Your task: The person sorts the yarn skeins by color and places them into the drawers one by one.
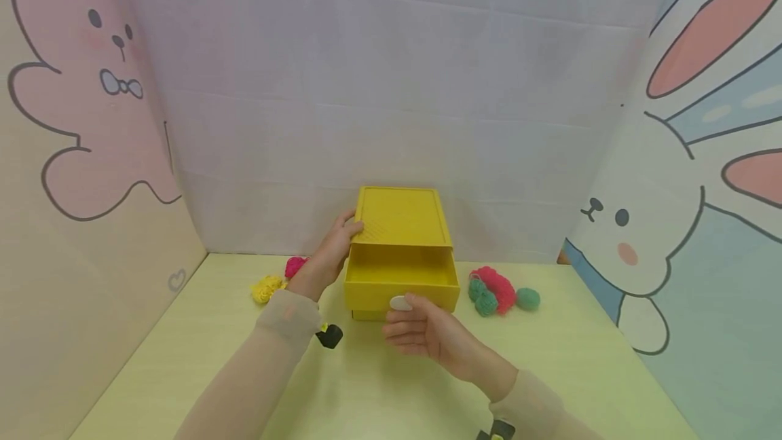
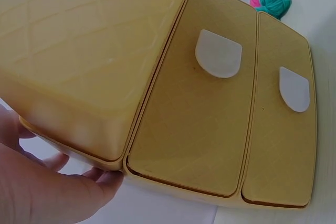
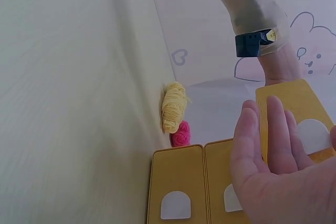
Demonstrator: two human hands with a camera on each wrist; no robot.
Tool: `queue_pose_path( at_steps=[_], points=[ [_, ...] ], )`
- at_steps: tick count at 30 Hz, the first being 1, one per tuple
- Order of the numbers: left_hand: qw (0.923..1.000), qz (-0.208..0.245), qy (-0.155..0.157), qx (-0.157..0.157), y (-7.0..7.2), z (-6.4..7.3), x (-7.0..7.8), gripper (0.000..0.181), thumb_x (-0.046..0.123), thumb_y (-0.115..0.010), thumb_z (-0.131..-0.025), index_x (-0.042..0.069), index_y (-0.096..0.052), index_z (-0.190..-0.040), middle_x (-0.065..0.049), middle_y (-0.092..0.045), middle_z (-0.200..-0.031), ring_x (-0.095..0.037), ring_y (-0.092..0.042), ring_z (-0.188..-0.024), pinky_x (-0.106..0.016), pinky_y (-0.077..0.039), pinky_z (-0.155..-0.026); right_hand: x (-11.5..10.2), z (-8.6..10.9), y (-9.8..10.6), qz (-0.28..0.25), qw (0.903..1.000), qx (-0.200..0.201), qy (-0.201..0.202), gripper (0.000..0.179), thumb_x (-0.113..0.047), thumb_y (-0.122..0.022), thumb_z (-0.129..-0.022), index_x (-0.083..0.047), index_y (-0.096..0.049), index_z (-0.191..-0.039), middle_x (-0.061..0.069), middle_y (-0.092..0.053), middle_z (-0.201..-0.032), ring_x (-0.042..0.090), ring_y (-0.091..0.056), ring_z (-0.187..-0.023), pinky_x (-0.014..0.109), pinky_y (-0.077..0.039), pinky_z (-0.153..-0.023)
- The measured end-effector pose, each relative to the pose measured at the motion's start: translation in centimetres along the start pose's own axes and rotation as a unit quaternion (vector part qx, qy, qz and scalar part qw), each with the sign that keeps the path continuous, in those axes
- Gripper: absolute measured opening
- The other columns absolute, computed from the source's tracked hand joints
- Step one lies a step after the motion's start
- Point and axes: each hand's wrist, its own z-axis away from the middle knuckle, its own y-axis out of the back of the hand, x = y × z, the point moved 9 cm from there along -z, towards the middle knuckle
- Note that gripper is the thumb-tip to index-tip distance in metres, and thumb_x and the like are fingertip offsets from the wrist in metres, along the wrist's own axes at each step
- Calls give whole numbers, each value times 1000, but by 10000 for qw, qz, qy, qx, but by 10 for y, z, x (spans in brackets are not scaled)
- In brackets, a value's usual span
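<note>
A small yellow drawer box [image 1: 402, 212] stands against the back wall, its top drawer [image 1: 400, 294] pulled partly out. Nothing shows in the visible part of that drawer. My left hand [image 1: 330, 250] holds the box's left side, fingertips at the top edge. In the left wrist view, its fingers lie along the box's edge beside two closed lower drawers [image 2: 194, 124] with white tabs. My right hand [image 1: 436, 338] is at the top drawer's front, thumb and forefinger on either side of the white tab handle [image 1: 400, 303]. In the right wrist view the other fingers extend beside that handle [image 3: 314, 136].
Yellow yarn [image 1: 267, 288] and a pink yarn ball [image 1: 296, 265] lie left of the box. To its right are red-pink yarn [image 1: 499, 290], green yarn balls [image 1: 485, 301] and another green ball [image 1: 528, 299]. Cartoon-printed panels [image 1: 672, 243] enclose the pale table [image 1: 550, 386].
</note>
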Motion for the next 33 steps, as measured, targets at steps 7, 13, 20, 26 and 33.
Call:
queue_pose_path(
  at_steps=[7, 13, 20, 26, 33],
  points=[
    [10000, -40, -18, -75, 0, 0, 0, 63, 25, -45, -112, 19, -19, -169, -14, -27, -168, -36, -34, -150, -52, -23, -129, 1, 4, -3, -49, 10000, -52, 4, 62, -53, -53, -108, 2, -68, -133, 7, -78, -118, 27, -75, -114, 40, -58, -103],
    [9999, -47, -61, -113, 1, 0, 1, 64, 23, -45, -112, 17, -18, -169, -15, -26, -168, -36, -33, -150, -52, -22, -130, 2, 7, -4, -42, 10000, -16, 2, 59, -54, -54, -108, -1, -68, -131, 7, -79, -117, 29, -74, -116, 45, -55, -107],
    [9999, -53, -7, -122, 2, 0, 0, 64, 25, -45, -112, 18, -18, -169, -14, -26, -169, -38, -34, -151, -53, -22, -130, 3, 11, -6, -34, 10000, 16, -32, 60, -54, -54, -107, -1, -66, -134, 7, -78, -118, 28, -75, -114, 40, -58, -103],
    [9998, -96, 63, -134, 3, -1, -2, 63, 26, -44, -113, 20, -18, -169, -13, -27, -169, -37, -32, -153, -54, -21, -130, 4, 14, -7, -61, 10000, -26, -39, 57, -53, -55, -107, -4, -68, -130, 7, -78, -117, 25, -75, -111, 42, -58, -104],
    [9998, -75, 91, -150, 2, -3, -3, 63, 27, -46, -112, 22, -19, -169, -12, -28, -168, -36, -32, -153, -54, -21, -130, 6, 16, -8, 35, 9999, -95, -74, 62, -55, -54, -107, 1, -67, -133, 6, -78, -118, 28, -74, -116, 45, -55, -108]
  ],
)
